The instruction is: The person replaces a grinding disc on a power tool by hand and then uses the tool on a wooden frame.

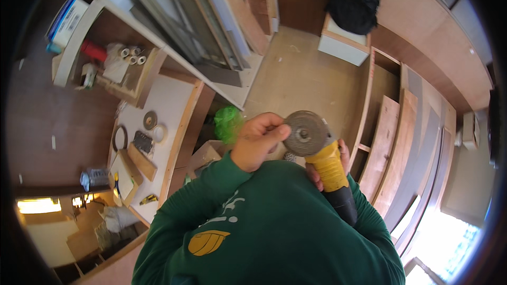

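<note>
An angle grinder (327, 169) with a yellow and black body is held up in front of my chest, its grey disc (305, 133) turned toward me. My right hand (343, 154) wraps round the yellow part of the body from behind, so most of its fingers are hidden. With thumb and bent fingers, my left hand (259, 140) pinches the disc at its left edge. The disc sits at the grinder's head, and its centre hole or nut shows as a dark spot.
On the white worktop (166, 100) at left lie another disc (150, 120), a tape roll (158, 133), wood offcuts (141, 163) and a yellow-black cutter (149, 199). A green plastic bag (227, 124) lies beyond my left hand. Long boards (401, 142) lean at right; a black backpack (355, 2) sits on a white box (343, 42).
</note>
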A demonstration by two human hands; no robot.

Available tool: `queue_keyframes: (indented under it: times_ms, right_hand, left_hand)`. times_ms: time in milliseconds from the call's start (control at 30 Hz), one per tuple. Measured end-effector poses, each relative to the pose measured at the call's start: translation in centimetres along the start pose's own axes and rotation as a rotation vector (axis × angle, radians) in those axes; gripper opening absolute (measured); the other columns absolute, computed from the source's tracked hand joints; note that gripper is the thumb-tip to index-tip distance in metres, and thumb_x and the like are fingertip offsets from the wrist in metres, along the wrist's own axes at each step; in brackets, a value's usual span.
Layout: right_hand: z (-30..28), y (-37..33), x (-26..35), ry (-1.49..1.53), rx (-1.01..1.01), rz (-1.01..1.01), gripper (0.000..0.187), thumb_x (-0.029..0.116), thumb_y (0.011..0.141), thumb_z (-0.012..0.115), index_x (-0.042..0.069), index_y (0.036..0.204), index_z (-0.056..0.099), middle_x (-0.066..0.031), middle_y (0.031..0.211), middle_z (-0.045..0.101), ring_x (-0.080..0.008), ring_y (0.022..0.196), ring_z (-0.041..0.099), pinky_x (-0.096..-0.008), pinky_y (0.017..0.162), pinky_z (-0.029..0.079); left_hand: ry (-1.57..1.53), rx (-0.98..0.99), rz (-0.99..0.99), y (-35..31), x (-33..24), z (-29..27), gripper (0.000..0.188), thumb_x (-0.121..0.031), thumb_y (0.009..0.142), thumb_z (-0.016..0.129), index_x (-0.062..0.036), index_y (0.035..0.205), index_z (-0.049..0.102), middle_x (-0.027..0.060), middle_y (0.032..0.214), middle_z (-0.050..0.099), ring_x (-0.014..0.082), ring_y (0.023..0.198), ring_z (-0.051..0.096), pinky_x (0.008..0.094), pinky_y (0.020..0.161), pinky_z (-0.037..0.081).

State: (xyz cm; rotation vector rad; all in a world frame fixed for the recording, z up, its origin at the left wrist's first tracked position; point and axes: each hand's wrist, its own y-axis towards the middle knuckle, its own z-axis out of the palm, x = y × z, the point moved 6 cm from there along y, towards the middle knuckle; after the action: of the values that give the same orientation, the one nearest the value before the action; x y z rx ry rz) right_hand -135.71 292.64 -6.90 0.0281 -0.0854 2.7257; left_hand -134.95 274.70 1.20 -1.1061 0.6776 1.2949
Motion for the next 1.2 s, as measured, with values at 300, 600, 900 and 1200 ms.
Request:
queue_keyframes:
  times_ms: [300,600,900,1200]
  right_hand:
    - [1.3,1.5,0.3,-0.052,-0.05,0.016,0.103,0.08,0.085,0.039,-0.009,0.138,0.034,-0.0233,0.062,0.056,-0.0316,0.04,0.056,-0.0369,0.036,0.047]
    - [1.0,1.4,1.0,-0.043,-0.044,-0.015,0.108,0.081,0.084,0.038,-0.009,0.144,0.035,-0.0258,0.07,0.06,-0.0335,0.047,0.061,-0.0389,0.04,0.049]
    - [2.4,1.8,0.9,0.075,0.103,0.005,0.096,0.067,0.088,0.052,-0.011,0.142,0.034,-0.0349,0.083,0.061,-0.0424,0.06,0.067,-0.0446,0.052,0.06]
    - [1.2,1.3,1.4,-0.051,-0.011,-0.076,0.101,0.073,0.087,0.045,-0.011,0.141,0.032,-0.0309,0.07,0.06,-0.0369,0.048,0.063,-0.0392,0.042,0.054]
  left_hand:
    - [-0.252,-0.35,0.11,-0.2,-0.6,-9.8,0.018,-0.02,0.091,0.072,-0.0079,0.102,0.065,-0.0067,0.071,0.052,0.0027,0.05,0.038,0.0192,0.045,0.029]
    - [-0.174,-1.005,0.004,-5.2,13.5,-50.1,0.029,-0.02,0.096,0.057,0.0028,0.112,0.065,0.0126,0.098,0.071,0.0254,0.086,0.068,0.0359,0.083,0.057]
    - [1.508,-1.025,-0.41,-6.4,10.7,-59.1,0.031,-0.022,0.094,0.058,0.0023,0.108,0.07,0.0104,0.109,0.073,0.0268,0.096,0.067,0.0375,0.082,0.055]
    - [0.915,-0.819,0.305,0.4,1.6,-30.2,0.032,-0.018,0.087,0.073,0.0014,0.112,0.069,0.0125,0.103,0.072,0.0208,0.095,0.067,0.0333,0.087,0.052]
